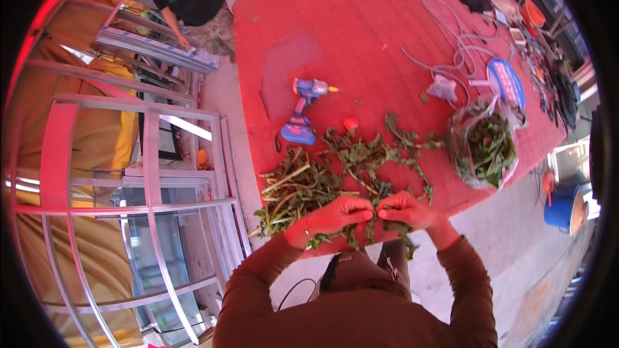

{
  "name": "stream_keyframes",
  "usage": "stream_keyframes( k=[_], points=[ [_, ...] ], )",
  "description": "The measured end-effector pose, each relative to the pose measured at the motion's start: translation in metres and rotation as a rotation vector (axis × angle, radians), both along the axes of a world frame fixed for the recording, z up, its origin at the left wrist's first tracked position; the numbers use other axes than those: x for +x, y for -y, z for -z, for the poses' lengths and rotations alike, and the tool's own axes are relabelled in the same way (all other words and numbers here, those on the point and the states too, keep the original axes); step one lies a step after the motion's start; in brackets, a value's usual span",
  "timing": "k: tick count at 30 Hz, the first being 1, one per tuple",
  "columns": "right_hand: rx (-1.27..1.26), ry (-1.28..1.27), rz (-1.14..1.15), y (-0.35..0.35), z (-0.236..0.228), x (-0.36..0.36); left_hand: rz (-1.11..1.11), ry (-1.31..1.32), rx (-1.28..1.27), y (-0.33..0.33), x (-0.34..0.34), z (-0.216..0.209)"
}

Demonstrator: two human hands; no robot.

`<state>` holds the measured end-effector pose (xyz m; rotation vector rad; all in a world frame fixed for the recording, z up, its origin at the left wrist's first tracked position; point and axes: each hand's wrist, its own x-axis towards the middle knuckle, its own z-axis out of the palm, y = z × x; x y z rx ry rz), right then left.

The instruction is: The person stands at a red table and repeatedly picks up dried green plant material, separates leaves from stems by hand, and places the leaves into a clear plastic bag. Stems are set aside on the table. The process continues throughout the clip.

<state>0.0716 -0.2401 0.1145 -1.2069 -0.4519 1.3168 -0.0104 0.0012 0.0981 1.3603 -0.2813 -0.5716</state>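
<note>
Both hands meet at the near edge of a red-covered table (361, 32), pinching a green leafy stem (376, 208) between them. My left hand (342, 214) has its thumb and fingers closed on the stem from the left. From the right, my right hand (406, 211) grips it the same way, fingertips almost touching the left ones. Leaves hang down below the hands. Beside my left hand lies a heap of leafy stalks (290, 183), with more loose leafy stems (364, 154) spread just beyond. A clear plastic bag (461, 148) of green leaves stands to the right.
A cordless drill (303, 109) lies beyond the stalks, near a small red object (351, 123). A blue paddle-shaped thing (506, 82), a coiled hose (461, 45) and clutter line the right side. Metal frames (151, 154) stand at left. Another person (190, 0) touches the table's far left corner.
</note>
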Motion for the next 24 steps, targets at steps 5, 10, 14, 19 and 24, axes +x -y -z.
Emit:
stream_keyframes(
  k=[5,10,14,19,24],
  points=[
    [0.084,-0.328,0.440,-0.019,0.019,-0.028,-0.279,-0.192,-0.296,0.015,-0.013,0.027],
    [0.297,-0.383,0.547,-0.025,0.037,-0.027,-0.500,-0.170,-0.209,-0.004,-0.012,0.033],
    [0.333,-0.169,0.639,-0.008,0.037,-0.017,-0.496,0.143,0.572,-0.068,-0.018,0.011],
    [0.282,-0.462,1.077,0.005,0.000,-0.022,-0.418,0.396,1.319,-0.106,-0.029,0.015],
    [0.039,-0.489,0.939,0.048,0.033,0.004,-0.301,0.212,1.217,-0.125,-0.085,0.122]
  ],
)
